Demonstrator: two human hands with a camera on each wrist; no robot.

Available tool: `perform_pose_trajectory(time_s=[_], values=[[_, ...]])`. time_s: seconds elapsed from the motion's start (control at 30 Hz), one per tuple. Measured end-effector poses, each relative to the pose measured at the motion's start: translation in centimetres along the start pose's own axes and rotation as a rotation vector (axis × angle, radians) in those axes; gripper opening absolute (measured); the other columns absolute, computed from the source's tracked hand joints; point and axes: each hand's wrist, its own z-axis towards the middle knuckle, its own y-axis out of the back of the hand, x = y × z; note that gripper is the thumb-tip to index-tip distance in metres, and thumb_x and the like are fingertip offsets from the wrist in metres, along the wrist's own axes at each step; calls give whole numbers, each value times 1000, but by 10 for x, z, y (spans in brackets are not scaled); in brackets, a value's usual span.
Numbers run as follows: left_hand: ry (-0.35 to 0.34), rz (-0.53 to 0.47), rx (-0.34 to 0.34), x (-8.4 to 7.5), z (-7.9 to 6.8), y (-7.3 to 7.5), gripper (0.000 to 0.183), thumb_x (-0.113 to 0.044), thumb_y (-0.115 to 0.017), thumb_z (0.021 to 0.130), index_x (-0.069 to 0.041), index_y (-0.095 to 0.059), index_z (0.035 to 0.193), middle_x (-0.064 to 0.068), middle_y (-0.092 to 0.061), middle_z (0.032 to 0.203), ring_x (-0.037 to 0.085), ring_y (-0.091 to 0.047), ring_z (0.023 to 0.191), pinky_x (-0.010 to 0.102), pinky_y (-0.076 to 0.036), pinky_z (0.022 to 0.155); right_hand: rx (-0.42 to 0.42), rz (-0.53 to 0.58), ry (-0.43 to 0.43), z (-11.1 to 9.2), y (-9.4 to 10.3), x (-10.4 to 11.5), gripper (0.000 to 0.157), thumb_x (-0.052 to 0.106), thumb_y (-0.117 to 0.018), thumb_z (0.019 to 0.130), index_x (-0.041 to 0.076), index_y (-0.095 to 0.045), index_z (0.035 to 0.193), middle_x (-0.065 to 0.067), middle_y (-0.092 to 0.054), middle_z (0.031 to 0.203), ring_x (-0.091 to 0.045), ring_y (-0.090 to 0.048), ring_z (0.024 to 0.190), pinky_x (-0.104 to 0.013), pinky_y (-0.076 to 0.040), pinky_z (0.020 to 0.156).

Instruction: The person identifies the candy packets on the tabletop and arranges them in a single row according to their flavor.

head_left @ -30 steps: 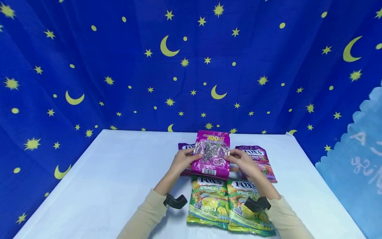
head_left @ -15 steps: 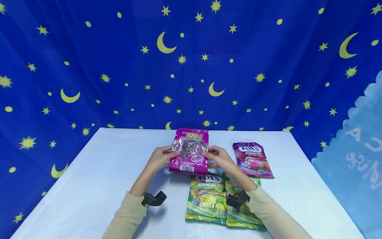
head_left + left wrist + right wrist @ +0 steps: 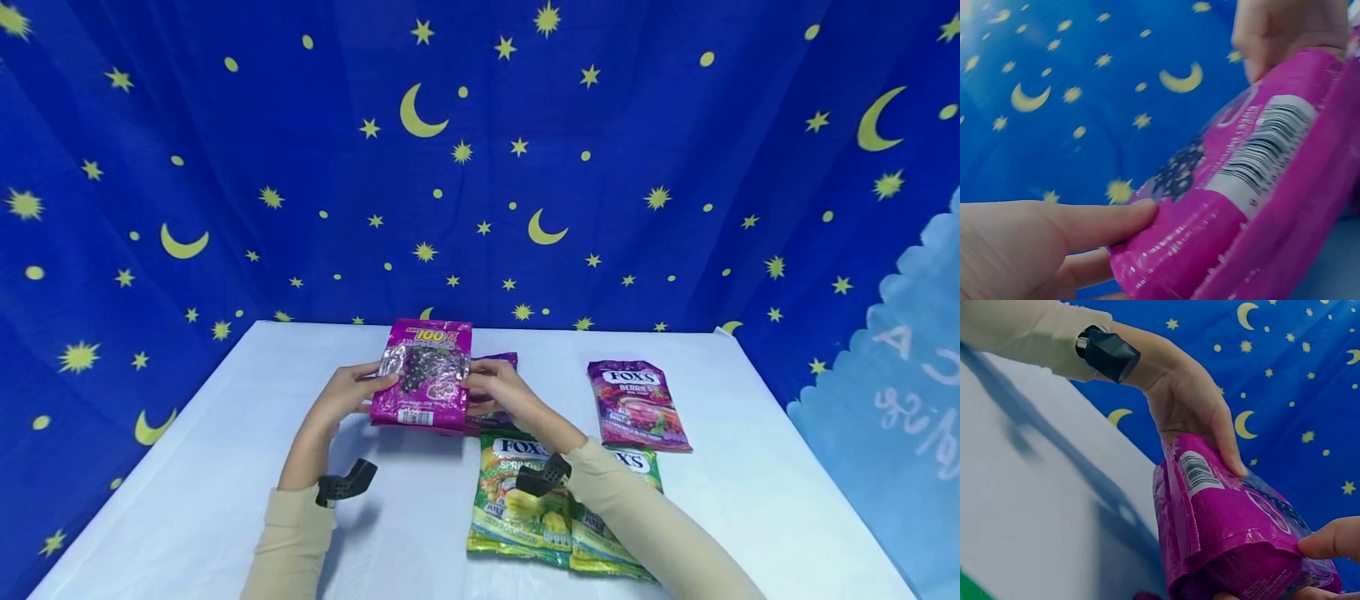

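Note:
Both hands hold a magenta candy bag (image 3: 424,375) upright above the white table (image 3: 225,467). My left hand (image 3: 347,390) grips its left edge, thumb on the front; the left wrist view shows that thumb (image 3: 1104,222) on the glossy bag (image 3: 1241,187) near a barcode. My right hand (image 3: 497,385) grips the right edge. In the right wrist view the bag (image 3: 1229,519) is pinched between my right thumb (image 3: 1332,537) and fingers, with the left hand (image 3: 1191,412) opposite.
Behind the right hand lies a purple bag (image 3: 495,363), mostly hidden. Two green Fox's Spring Tea bags (image 3: 517,500) lie side by side under the right forearm. A purple Fox's Berries bag (image 3: 634,404) lies at the right. A starry blue curtain (image 3: 480,167) backs the table.
Both hands carried the magenta bag leftward across the table, uncovering the purple bag that lay behind it.

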Motion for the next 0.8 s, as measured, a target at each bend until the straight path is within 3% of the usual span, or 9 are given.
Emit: perform_pose_trajectory(time_s=[0.27, 0.47, 0.6, 0.8], values=[[34, -27, -36, 12, 2, 25, 76, -39, -66, 91, 1, -34, 147, 29, -44, 140, 37, -54, 115, 41, -51, 89, 15, 22, -10, 21, -25, 0, 43, 12, -65, 90, -4, -52, 128, -16, -60, 113, -30, -61, 102, -42, -57, 77], [59, -48, -91, 20, 2, 38, 72, -37, -63, 94, -2, -32, 149, 29, -37, 145, 36, -53, 113, 48, -44, 96, 25, 65, -30, 36, -45, -2, 43, 11, -65, 90, -4, -52, 128, -15, -59, 117, -33, -59, 106, -44, -56, 80], [67, -75, -180, 25, 5, 40, 62, -31, -59, 96, -5, -36, 148, 27, -40, 143, 28, -56, 105, 43, -44, 91, 32, 99, -46, 45, -55, -4, 44, 10, -64, 90, -4, -51, 129, -15, -59, 117, -34, -59, 108, -43, -55, 80], [38, -107, -376, 32, 11, 37, 52, -24, -60, 96, -4, -47, 142, 27, -43, 142, 38, -48, 122, 46, -42, 99, 27, 147, -76, 55, -69, -8, 48, 7, -63, 90, -5, -47, 134, -16, -58, 117, -34, -59, 106, -44, -54, 83]])
